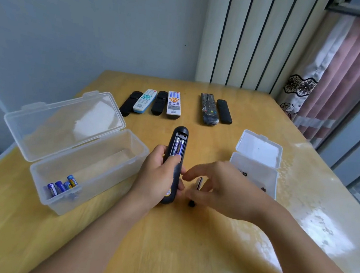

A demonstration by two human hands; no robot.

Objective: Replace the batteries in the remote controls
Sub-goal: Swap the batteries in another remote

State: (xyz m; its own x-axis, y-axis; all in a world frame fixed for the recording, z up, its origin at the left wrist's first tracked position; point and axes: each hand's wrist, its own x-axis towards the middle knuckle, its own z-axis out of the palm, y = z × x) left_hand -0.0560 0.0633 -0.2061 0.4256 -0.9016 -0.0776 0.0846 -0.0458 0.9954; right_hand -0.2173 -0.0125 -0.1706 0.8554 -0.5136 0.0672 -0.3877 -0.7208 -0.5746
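Head view: left of the remote (176, 149), clear box (45, 180) holding spare blue batteries (62, 186). Left hand (155, 178), grip wrapped round the remote, held back-up above the worktop (164, 245), thumb on two cells (178, 146) in the open bay. Just right of the remote, right hand (220, 188) with grip released, hovering over the dark cover (199, 183). Probably best: keep cells pressed flat, pinch cover edges, align, slide shut.

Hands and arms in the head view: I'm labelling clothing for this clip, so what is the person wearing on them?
Nothing shows on either. The left hand and right hand are bare: no gloves, rings, watch or bands visible. Both forearms are uncovered to the bottom edge of the picture, with no sleeve in view.
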